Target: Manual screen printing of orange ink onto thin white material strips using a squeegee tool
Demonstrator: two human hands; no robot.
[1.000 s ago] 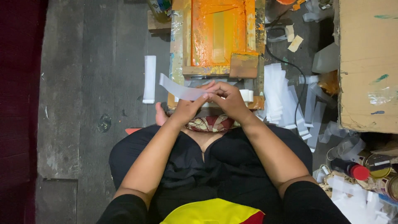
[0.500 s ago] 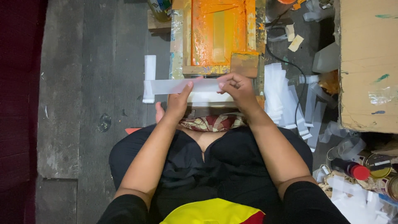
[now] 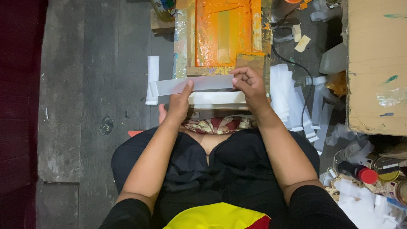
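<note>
- Holding a long translucent strip level across the centre of the frame, both hands pinch it.
- Left hand grips its middle, thumb on top.
- Right hand clasps its right end.
- Below it lies a white block; above, an orange-stained frame.
- Loose strips pile at right.

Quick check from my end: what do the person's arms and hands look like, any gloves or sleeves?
Both hands, left hand and right hand, are bare, with no gloves, rings or watch visible. The forearms are uncovered; short black sleeves end above the elbows. No cables or markings on them.
</note>
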